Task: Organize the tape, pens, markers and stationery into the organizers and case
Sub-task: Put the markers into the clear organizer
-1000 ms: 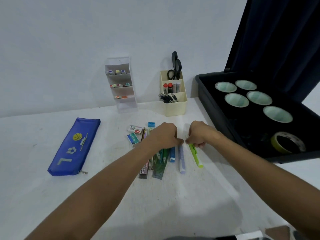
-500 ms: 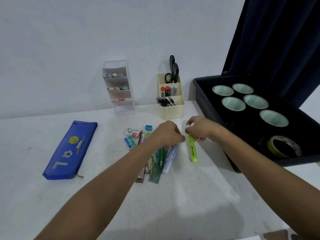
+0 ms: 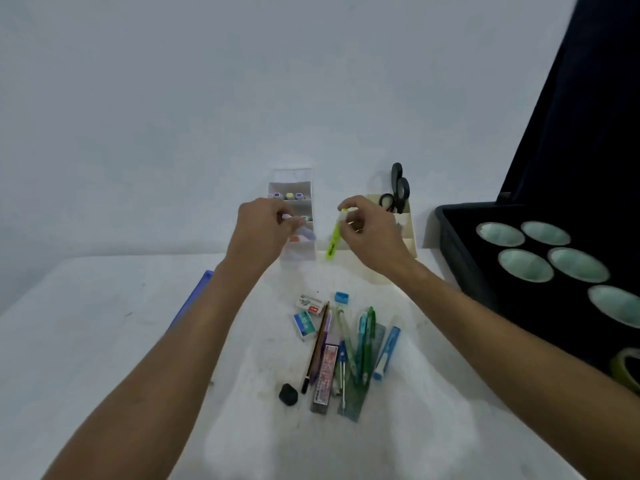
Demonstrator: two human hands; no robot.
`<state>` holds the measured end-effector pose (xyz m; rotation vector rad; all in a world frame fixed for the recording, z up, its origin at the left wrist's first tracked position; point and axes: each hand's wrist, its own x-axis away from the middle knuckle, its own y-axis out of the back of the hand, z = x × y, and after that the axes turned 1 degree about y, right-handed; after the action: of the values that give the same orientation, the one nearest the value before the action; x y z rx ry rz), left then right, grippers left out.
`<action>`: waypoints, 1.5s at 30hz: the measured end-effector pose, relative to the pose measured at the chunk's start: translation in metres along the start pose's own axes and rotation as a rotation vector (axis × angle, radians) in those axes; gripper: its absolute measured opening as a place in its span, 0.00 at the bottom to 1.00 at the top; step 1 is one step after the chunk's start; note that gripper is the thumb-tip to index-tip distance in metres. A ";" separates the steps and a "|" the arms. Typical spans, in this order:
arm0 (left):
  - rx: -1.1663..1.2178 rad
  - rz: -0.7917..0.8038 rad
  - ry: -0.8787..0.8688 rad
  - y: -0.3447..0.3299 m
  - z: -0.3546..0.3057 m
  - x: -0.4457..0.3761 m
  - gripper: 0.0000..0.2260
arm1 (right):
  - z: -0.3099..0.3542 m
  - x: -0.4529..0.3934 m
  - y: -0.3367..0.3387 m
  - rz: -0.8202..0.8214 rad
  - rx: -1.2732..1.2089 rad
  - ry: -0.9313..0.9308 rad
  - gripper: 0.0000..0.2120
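My left hand [image 3: 261, 230] holds a pale purple marker [image 3: 300, 227] right in front of the clear tiered marker organizer [image 3: 294, 183]. My right hand [image 3: 372, 233] pinches the top of a yellow-green highlighter [image 3: 333, 241], which hangs tilted between that organizer and the cream pen holder [image 3: 411, 237]. On the white table [image 3: 104, 341] lies a pile of stationery [image 3: 346, 351]: a pencil, several pens, a ruler, a blue-and-white marker [image 3: 387, 353], staple boxes and a blue sharpener [image 3: 341, 297]. A black eraser [image 3: 288, 394] sits at its front left.
Black scissors [image 3: 398, 187] stand in the cream holder. An open black case [image 3: 460, 244] at the right holds several tape rolls [image 3: 526, 265], with a yellow-green roll [image 3: 627, 368] near its front. A blue pencil pouch [image 3: 194, 299] shows behind my left forearm.
Both hands rose from the pile and moved back toward the organizers, the left carrying the purple marker, the right the highlighter. The camera tilted, so the pile sits lower in view.
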<state>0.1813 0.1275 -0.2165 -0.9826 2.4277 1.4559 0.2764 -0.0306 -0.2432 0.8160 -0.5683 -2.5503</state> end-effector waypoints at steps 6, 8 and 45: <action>-0.108 -0.061 -0.017 -0.016 0.027 -0.018 0.12 | -0.003 -0.011 -0.040 -0.017 -0.009 0.164 0.07; -0.118 -0.055 -0.018 -0.026 0.034 -0.020 0.11 | -0.007 -0.014 -0.050 0.015 0.005 0.173 0.08; -0.162 0.294 0.177 -0.094 0.106 0.062 0.19 | -0.072 0.060 0.017 0.687 0.645 -0.470 0.12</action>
<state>0.1687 0.1574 -0.3678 -0.8430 2.7114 1.7520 0.2801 -0.0922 -0.3160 0.1119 -1.5579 -1.8928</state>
